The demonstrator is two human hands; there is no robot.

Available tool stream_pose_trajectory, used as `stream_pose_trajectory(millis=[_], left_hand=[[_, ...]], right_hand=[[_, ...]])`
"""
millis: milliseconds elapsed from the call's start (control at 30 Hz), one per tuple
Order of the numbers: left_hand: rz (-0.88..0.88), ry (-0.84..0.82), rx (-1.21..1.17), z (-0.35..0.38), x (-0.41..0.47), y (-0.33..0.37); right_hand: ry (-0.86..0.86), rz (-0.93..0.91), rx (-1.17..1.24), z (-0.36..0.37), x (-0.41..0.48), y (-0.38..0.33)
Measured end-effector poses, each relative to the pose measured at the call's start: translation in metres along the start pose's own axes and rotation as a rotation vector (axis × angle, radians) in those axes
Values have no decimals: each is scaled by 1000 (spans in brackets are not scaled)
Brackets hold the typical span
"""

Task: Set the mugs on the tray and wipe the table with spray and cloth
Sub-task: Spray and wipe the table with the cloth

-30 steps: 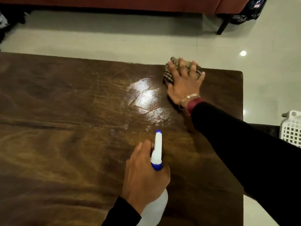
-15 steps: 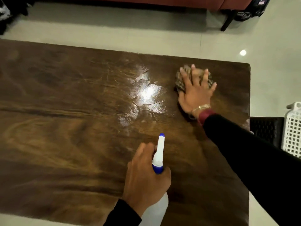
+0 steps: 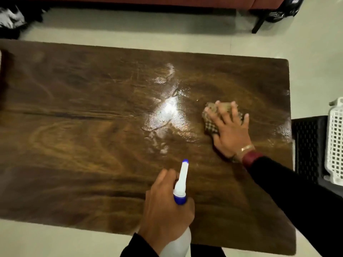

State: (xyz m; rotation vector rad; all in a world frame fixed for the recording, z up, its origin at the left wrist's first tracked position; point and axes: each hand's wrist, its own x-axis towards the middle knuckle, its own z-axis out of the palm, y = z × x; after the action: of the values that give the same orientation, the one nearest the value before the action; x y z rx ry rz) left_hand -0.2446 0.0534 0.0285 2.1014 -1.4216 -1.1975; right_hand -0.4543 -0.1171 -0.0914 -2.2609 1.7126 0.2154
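My right hand (image 3: 231,133) presses flat on a crumpled checked cloth (image 3: 210,119) on the right part of the dark wooden table (image 3: 74,127). A wet, shiny patch (image 3: 167,112) lies just left of the cloth. Over the near edge, my left hand (image 3: 165,210) grips a white spray bottle (image 3: 181,184) with a blue collar and blue nozzle tip, which points away from me. No mugs or tray are in view.
A white plastic basket (image 3: 336,141) sits on a dark woven chair (image 3: 308,145) just past the table's right edge. A red sofa (image 3: 167,0) runs along the far side, with dark bags (image 3: 282,10) by its leg. Pale floor tiles surround the table.
My right hand has dragged the cloth from the far edge toward me along the table's right side. The left hand keeps the spray bottle in about the same place.
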Motion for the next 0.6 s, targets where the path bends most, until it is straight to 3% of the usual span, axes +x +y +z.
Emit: stream_pose_trajectory(millis=[100, 167, 333, 433, 600], left_hand=[[26, 13, 24, 1, -19, -16], [35, 30, 19, 3, -30, -22], [75, 8, 10, -1, -46, -25], [112, 49, 19, -1, -56, -32], [60, 23, -29, 1, -74, -37]], right_hand=[[67, 278, 92, -9, 46, -15], [83, 298, 118, -7, 63, -43], [48, -92, 29, 27, -26, -103], [-6, -209, -29, 45, -111, -84], [23, 232, 101, 39, -109, -44]])
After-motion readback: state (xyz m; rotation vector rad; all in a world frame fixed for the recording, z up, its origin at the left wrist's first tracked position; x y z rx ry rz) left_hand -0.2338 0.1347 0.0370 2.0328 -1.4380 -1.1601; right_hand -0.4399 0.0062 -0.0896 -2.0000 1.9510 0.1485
